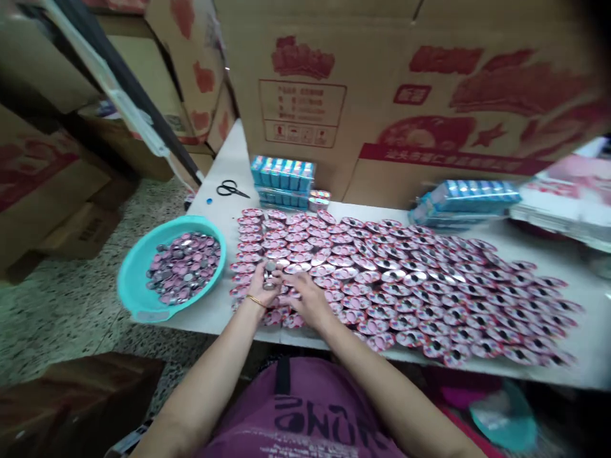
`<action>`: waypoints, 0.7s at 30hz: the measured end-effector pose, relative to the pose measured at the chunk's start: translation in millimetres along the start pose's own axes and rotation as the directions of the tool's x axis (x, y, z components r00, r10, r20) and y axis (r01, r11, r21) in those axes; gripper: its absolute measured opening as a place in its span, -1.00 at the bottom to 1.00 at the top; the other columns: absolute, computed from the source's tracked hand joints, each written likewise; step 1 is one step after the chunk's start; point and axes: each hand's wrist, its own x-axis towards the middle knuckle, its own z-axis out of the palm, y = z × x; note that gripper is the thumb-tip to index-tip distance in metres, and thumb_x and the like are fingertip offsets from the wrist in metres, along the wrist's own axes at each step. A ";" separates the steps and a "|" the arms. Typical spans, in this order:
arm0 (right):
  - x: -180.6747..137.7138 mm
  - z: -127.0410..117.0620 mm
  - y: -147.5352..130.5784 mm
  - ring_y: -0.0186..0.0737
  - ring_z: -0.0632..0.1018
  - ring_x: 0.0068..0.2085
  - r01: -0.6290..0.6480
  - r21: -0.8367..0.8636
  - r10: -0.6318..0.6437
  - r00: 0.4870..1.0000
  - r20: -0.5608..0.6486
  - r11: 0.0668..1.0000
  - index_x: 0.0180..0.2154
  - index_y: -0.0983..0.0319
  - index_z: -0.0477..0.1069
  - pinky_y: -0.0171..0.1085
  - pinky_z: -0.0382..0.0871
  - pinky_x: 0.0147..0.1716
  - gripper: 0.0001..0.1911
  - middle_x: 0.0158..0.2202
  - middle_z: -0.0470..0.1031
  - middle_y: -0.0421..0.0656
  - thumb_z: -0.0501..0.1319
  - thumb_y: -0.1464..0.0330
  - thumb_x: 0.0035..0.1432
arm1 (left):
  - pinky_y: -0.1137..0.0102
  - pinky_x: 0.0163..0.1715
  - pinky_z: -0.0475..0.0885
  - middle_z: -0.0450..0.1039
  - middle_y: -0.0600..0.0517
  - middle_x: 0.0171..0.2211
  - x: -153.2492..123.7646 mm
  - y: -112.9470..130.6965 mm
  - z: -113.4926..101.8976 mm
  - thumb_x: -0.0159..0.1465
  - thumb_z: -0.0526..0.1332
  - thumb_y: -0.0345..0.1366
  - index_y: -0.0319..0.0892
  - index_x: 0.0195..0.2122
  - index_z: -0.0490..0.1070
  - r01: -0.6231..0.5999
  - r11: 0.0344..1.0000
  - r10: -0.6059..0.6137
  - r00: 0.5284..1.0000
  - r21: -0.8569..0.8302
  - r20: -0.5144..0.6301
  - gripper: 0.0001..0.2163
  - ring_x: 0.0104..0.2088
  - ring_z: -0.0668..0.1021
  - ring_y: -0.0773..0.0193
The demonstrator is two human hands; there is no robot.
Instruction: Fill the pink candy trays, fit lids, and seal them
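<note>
My left hand (264,285), with a gold bangle at its wrist, is turned palm up and cups several small round discs (270,267), silvery where they show. Beside it, my right hand (309,298) reaches in over the near left part of the rows, thumb and forefinger apart; no held piece can be made out between them. Under and around both hands lie many oval pink-and-red packs (391,275) in tight rows. Some carry a pink disc and others show a dark spot in the middle. To the left, a turquoise basin (128,267) holds a heap of pink and silver discs (186,270).
Black scissors (231,189) and a small blue cap (209,201) lie on the white table (219,168). Blue wrapped packs (282,181) stand behind the rows, with more blue packs (468,200) farther right. A large cardboard box (363,83) walls off the back.
</note>
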 end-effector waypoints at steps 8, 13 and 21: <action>-55.1 -15.1 38.9 -0.25 0.34 -0.09 -0.016 0.019 0.019 0.985 -0.169 1.000 -0.24 0.22 0.38 -0.31 0.28 -0.16 -0.80 -0.11 0.29 -0.08 0.05 0.39 0.08 | 0.57 -0.75 0.27 0.32 0.07 -0.65 29.1 -97.3 26.0 0.05 0.12 -0.29 -0.26 -0.52 0.31 0.325 0.937 -0.323 0.946 0.127 -0.032 -0.87 -0.69 0.36 0.44; -78.3 -48.1 52.8 -0.28 0.37 -0.15 -0.205 0.376 0.355 0.850 -0.390 0.904 -0.45 0.21 0.38 -0.31 0.29 -0.19 -0.94 -0.24 0.31 -0.14 0.14 0.43 -0.02 | 0.61 -0.86 0.10 0.25 0.12 -0.72 38.7 -148.4 62.0 0.05 0.12 -0.22 -0.26 -0.55 0.29 0.349 0.922 -0.345 0.937 0.169 -0.049 -0.81 -0.79 0.24 0.52; -121.0 -88.0 93.0 -0.30 0.39 -0.23 -0.278 0.351 0.391 0.865 -0.313 0.894 -0.39 0.21 0.39 -0.32 0.26 -0.23 -0.88 -0.30 0.36 -0.16 0.09 0.42 0.00 | 0.62 -0.79 0.18 0.18 0.13 -0.71 49.1 -213.0 90.7 0.08 0.09 -0.24 -0.27 -0.56 0.25 0.275 0.958 -0.276 0.961 -0.080 -0.009 -0.81 -0.74 0.25 0.52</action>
